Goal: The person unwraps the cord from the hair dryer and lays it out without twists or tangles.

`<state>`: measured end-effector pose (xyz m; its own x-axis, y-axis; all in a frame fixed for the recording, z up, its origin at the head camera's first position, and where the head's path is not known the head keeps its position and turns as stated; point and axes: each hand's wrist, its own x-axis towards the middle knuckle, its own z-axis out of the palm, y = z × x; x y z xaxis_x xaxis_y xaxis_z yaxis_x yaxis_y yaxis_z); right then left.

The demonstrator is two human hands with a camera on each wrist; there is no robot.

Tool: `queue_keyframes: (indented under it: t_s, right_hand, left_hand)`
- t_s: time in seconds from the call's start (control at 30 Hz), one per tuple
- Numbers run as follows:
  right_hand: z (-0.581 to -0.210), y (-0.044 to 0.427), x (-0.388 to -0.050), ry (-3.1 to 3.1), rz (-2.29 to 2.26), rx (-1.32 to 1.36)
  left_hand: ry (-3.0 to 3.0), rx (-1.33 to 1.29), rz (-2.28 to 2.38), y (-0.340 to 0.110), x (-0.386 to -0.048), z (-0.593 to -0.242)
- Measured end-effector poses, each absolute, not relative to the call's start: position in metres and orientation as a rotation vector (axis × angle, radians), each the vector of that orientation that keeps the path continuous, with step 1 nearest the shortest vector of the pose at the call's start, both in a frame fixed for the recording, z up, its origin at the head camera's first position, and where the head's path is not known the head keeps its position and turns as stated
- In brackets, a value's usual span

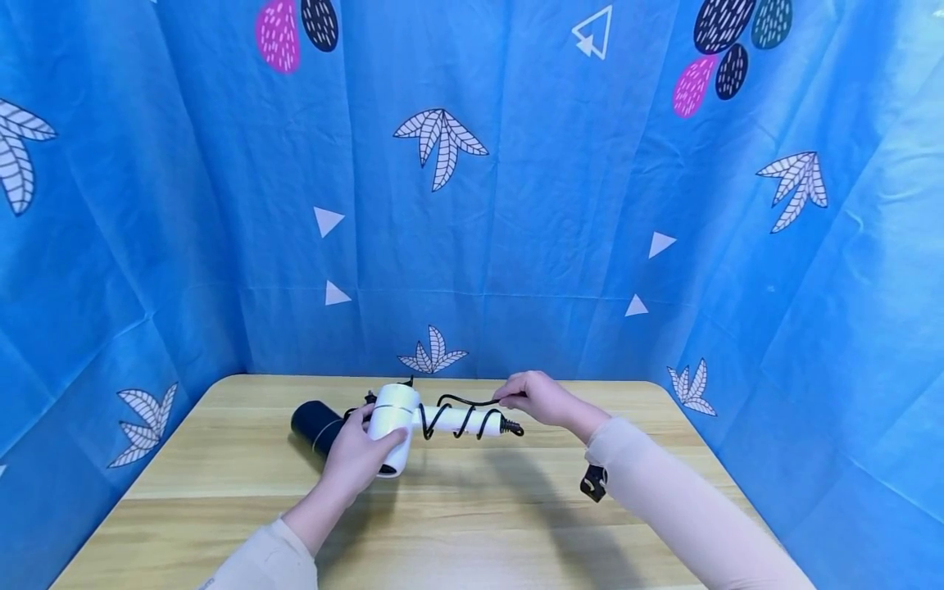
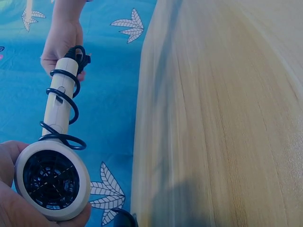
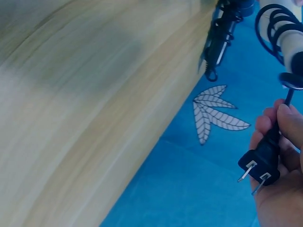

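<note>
A white hair dryer (image 1: 398, 401) is in my left hand (image 1: 357, 455), its barrel gripped between thumb and fingers. The handle (image 1: 479, 421) points right, with a black cord (image 2: 73, 101) wound loosely round it in several turns. In the left wrist view the round dark grille (image 2: 51, 179) faces the camera. My right hand (image 1: 542, 395) stands just past the handle's end and pinches the cord close to its two-pin plug (image 3: 259, 165). The plug's metal prongs point away from the white dryer.
A black hair dryer (image 1: 315, 422) lies on the wooden table (image 1: 221, 483), left of and partly behind my left hand. In the right wrist view its handle (image 3: 220, 40) also has cord wrapped round it. Blue patterned cloth (image 1: 516, 246) hangs round the table's back and sides.
</note>
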<state>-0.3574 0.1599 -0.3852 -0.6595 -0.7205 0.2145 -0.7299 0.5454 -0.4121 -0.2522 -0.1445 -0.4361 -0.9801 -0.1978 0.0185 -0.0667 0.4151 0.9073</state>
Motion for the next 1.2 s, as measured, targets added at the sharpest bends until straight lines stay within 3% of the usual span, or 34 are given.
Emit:
queue_keyframes:
  t_s: [0.63,0.9,1.2]
  right_hand:
    - [-0.43,0.16,-0.356,-2.671,0.706,1.304]
    - [-0.441,0.155,-0.344,-2.846,0.883,1.128]
    - [-0.452,0.157,-0.343,-2.745,0.719,1.329]
  left_hand:
    - [-2.519,0.247,-1.647,-0.145,-0.251,-0.437]
    - [-2.518,0.268,-1.647,-0.145,-0.252,-0.437]
    - [-2.517,0.265,-1.647,-0.147,-0.251,-0.436]
